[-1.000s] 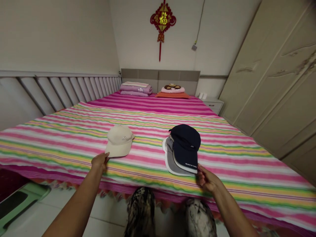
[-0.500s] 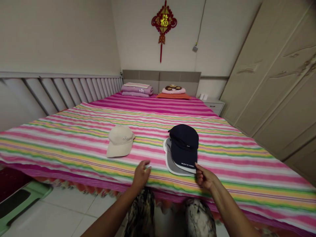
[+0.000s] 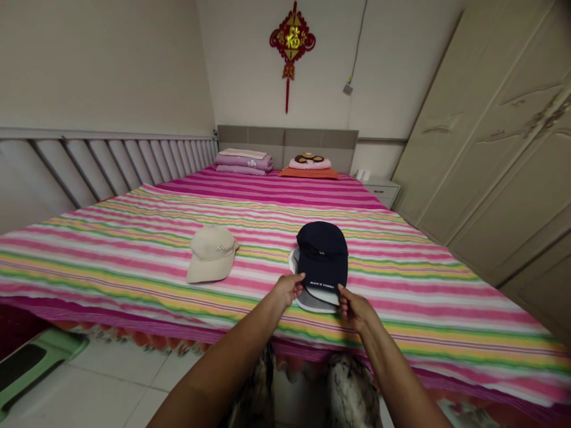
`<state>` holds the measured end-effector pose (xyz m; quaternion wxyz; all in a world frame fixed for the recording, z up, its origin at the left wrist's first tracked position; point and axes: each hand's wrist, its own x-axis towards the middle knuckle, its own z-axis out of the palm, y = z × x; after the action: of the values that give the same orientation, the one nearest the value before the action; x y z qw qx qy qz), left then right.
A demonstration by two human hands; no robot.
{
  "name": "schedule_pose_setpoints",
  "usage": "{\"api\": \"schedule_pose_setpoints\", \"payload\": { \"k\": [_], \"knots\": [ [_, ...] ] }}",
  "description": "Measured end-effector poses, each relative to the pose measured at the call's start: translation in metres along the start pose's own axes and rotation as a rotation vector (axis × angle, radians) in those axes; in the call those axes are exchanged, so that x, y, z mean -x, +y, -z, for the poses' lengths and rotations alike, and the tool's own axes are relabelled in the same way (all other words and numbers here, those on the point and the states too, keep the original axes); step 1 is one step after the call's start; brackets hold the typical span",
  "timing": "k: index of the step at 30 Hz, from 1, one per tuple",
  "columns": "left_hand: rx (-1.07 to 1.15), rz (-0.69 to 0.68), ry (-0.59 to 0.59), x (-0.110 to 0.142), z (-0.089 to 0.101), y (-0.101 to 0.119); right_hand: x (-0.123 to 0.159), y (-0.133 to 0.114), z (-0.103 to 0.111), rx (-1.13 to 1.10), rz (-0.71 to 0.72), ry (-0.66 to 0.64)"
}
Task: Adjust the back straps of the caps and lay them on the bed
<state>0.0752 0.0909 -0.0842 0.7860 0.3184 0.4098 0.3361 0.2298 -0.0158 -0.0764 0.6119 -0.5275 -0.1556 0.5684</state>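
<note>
Pinching the stiff brim of the soft navy cotton cap at centre frame, left hand and right hand each close on an edge, squaring it atop the grey-and-white caps on the striped bed, the beige cap lying well left; next likely calls for fine alignment.

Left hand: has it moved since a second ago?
Yes. The left hand has left the beige cap and crossed rightward to the navy cap's brim, opposite the right hand.
</note>
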Motion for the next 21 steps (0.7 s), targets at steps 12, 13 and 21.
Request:
{"api": "schedule_pose_setpoints", "payload": {
  "k": [12, 13, 21],
  "knots": [
    [0.108, -0.274, -0.373, 0.046, 0.007, 0.004, 0.027, -0.023, -0.014, -0.198, 0.275, -0.101],
    [0.085, -0.268, -0.392, 0.051, 0.013, -0.002, 0.03, -0.026, -0.014, -0.212, 0.317, -0.108],
    [0.043, -0.107, -0.651, 0.097, 0.051, -0.017, 0.061, -0.004, -0.008, -0.214, 0.474, -0.181]
  ]
}}
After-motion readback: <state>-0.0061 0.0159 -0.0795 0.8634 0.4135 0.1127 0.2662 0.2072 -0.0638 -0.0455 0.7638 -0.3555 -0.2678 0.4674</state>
